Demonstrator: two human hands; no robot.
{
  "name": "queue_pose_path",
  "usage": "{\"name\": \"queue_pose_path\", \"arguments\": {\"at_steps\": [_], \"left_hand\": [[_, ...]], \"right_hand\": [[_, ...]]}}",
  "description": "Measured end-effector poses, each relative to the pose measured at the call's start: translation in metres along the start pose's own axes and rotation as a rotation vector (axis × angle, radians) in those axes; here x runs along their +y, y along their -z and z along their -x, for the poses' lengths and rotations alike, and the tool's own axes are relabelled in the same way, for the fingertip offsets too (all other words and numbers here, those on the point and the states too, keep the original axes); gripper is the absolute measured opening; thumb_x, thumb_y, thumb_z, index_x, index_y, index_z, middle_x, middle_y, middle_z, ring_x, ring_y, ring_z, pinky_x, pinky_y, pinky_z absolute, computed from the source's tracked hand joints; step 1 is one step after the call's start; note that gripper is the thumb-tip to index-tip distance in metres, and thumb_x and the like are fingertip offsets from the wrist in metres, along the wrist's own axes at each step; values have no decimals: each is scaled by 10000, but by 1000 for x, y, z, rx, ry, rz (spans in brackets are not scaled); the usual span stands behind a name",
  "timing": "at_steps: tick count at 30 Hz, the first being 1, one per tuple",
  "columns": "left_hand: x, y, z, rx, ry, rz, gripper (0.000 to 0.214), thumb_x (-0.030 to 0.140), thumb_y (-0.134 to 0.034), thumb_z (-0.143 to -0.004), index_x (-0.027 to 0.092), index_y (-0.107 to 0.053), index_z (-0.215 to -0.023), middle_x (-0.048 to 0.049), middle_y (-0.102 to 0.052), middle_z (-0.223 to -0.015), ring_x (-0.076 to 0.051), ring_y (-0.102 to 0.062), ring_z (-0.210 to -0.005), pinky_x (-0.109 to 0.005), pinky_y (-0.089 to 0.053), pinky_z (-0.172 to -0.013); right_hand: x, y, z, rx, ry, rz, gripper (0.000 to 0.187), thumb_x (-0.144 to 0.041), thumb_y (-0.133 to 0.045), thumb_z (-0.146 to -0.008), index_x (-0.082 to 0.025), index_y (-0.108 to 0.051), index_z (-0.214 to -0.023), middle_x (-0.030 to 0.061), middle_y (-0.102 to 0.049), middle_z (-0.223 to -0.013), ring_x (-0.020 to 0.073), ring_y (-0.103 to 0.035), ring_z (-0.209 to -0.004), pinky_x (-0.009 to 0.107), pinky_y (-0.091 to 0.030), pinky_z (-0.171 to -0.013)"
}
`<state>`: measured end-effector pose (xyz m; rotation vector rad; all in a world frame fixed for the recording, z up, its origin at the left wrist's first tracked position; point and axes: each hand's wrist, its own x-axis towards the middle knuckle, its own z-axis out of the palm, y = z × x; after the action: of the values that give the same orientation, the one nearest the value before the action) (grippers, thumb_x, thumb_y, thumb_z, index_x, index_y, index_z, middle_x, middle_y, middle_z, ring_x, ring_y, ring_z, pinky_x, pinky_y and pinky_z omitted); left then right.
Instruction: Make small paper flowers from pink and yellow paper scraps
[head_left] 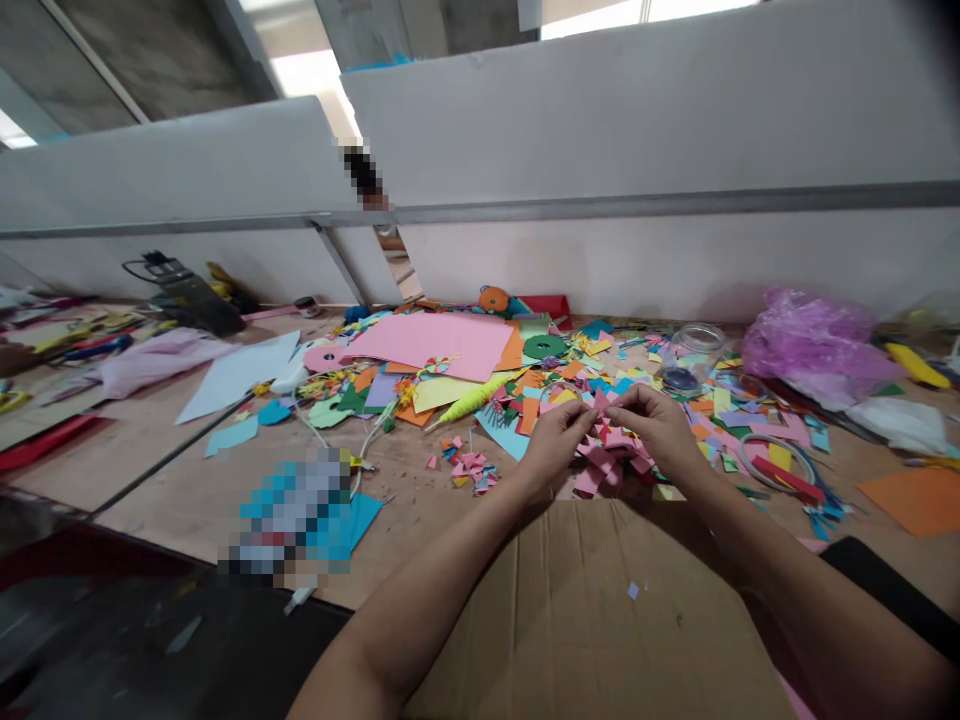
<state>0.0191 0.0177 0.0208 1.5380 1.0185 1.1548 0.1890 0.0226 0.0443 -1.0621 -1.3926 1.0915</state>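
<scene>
My left hand (557,435) and my right hand (654,425) meet over the worktable with fingertips pinched close together. Between them is a small pink paper piece (601,402), gripped by both. Just under my hands lies a heap of pink paper strips (611,458), some folded or curled. Left of my left wrist is a little pile of pink and coloured scraps (474,470). A sheet of brown cardboard (592,600) extends from the table edge toward me, beneath my forearms.
A glass jar (694,355) stands behind my right hand, beside a purple plastic bag (814,340). A large pink sheet (435,340) and a yellow-green yarn spindle (476,398) lie among scraps. A dark bottle (184,290) leans at left. A white partition (637,120) rises behind.
</scene>
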Motion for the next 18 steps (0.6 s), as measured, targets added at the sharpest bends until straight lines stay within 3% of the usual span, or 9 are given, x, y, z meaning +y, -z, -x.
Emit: {"name": "queue_pose_path", "arguments": {"at_steps": [9, 18], "left_hand": [[1, 2, 2, -30, -21, -98, 301, 441, -528, -919, 170, -617, -822, -24, -652, -793, -138, -574, -740, -247, -434, -686], [2, 2, 0, -71, 54, 45, 301, 444, -563, -874, 156, -625, -812, -41, -659, -778, -138, -587, -707, -252, -460, -672]], "right_hand": [[1, 0, 0, 32, 26, 63, 323, -458, -821, -674, -211, -614, -694, 0, -617, -673, 171, -549, -646, 300, -418, -604], [0, -2, 1, 31, 27, 22, 331, -467, -821, -666, -215, -608, -688, 1, -612, -666, 175, -555, -634, 308, -433, -607]]}}
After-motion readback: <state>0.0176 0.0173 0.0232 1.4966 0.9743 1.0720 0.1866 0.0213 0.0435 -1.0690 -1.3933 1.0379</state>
